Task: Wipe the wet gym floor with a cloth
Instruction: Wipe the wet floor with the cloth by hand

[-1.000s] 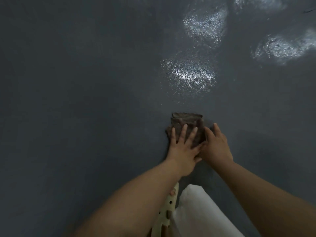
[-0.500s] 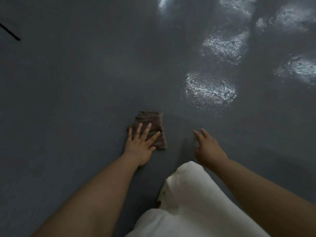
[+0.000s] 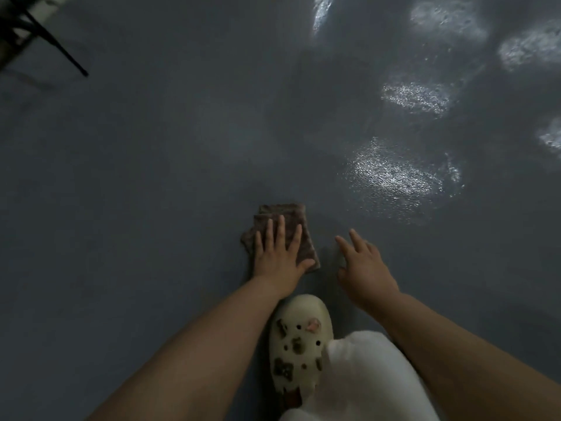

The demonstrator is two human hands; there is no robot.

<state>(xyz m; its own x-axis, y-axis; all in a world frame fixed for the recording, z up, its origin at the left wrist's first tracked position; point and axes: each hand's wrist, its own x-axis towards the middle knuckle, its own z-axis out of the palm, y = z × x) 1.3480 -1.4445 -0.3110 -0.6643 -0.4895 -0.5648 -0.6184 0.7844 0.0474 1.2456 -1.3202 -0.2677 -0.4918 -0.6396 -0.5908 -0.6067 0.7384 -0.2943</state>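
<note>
Mid-wipe: left hand (image 3: 277, 256) flat on the folded cloth (image 3: 280, 226), fingers spread, pressing it to the floor (image 3: 151, 177). Right hand (image 3: 364, 265) just beside it, open, holding nothing (contact with floor unclear). Next, I'd judge: push cloth forward-right into the wet patch (image 3: 397, 174).

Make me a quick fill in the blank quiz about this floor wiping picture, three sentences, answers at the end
1. The left hand presses flat on the brown ____.
2. The right hand holds ____.
3. The cream clog sits between the two ____.

Answers: cloth; nothing; forearms
</note>
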